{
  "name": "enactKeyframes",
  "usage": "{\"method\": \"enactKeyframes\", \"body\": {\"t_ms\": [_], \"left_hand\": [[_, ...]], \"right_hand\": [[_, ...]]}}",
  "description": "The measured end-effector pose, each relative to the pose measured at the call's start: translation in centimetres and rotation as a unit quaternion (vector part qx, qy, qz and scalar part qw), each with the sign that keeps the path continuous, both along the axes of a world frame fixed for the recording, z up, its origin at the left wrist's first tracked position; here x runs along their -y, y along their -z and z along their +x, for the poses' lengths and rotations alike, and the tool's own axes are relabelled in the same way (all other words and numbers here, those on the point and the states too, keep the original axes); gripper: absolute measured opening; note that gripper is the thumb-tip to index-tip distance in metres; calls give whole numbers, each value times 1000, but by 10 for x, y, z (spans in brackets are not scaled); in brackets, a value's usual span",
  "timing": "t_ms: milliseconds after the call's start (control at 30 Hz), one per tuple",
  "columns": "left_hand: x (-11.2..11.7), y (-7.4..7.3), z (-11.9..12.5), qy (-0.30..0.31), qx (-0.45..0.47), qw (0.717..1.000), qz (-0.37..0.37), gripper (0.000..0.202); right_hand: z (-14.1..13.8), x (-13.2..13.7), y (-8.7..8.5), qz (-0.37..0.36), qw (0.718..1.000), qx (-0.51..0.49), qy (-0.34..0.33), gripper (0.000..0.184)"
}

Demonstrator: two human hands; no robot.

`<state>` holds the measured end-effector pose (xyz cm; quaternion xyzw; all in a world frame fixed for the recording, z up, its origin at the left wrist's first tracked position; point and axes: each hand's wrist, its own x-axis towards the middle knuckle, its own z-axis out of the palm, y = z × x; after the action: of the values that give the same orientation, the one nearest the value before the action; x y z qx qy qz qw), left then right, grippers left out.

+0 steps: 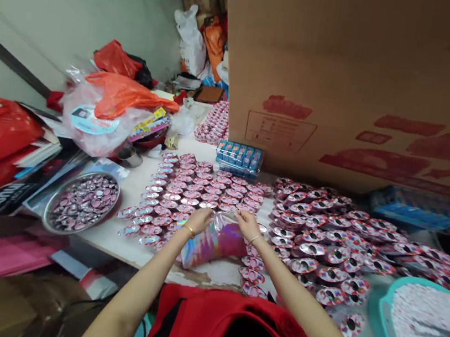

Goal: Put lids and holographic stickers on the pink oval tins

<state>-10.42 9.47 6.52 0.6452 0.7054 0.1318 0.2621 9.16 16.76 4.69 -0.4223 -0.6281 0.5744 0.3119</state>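
Observation:
My left hand (pixel 199 219) and my right hand (pixel 247 223) both pinch the top edge of a shiny pink holographic bag (pixel 215 241) that lies on the white table (pixel 115 234). Each wrist wears a thin bracelet. Rows of small round pink badges (pixel 191 194) lie just beyond the bag. A bigger heap of overlapping badges (pixel 325 233) spreads to the right of my right hand. My red and black shirt fills the bottom of the view.
A metal bowl (pixel 82 207) of badges stands at the left. A pack of blue boxes (pixel 238 158) sits behind the rows. A huge cardboard box (pixel 358 81) looms at the back right. A teal tray (pixel 424 330) is at the right; plastic bags (pixel 113 100) pile at the left.

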Motion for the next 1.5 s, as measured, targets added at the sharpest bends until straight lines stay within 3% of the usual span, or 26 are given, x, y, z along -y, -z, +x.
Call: {"method": "enactKeyframes", "body": {"t_ms": [100,233,400,633,733,900,1000,1100,1267,1400,1500], "left_hand": [[-11,17,18,0,-11,997,70,35],[-32,16,38,25,-34,986,161,30],[-50,16,51,30,-80,983,164,24],[-56,22,63,16,-119,978,168,21],[-46,19,69,9,-85,979,183,17],[-10,2,67,83,91,974,188,11],[-8,-3,58,-4,150,966,212,13],[-32,2,49,-68,70,974,204,31],[-65,16,48,21,-110,987,112,57],[-60,22,54,40,-157,981,106,59],[-50,24,59,36,-132,983,126,57]], "right_hand": [[0,-5,15,-25,999,21,22,49],[-2,-15,23,-54,998,30,25,48],[-6,-24,26,-67,997,15,29,43],[-11,-34,34,-127,990,5,58,37],[-9,-38,40,-134,989,9,69,36],[-2,-45,53,-158,984,10,77,35],[-1,-45,57,-178,981,2,77,35],[-4,-43,54,-188,980,-25,67,33],[-9,-41,42,-174,981,-43,73,31],[-11,-41,42,-189,978,-33,84,30],[-12,-41,47,-180,979,-24,88,28]]}}
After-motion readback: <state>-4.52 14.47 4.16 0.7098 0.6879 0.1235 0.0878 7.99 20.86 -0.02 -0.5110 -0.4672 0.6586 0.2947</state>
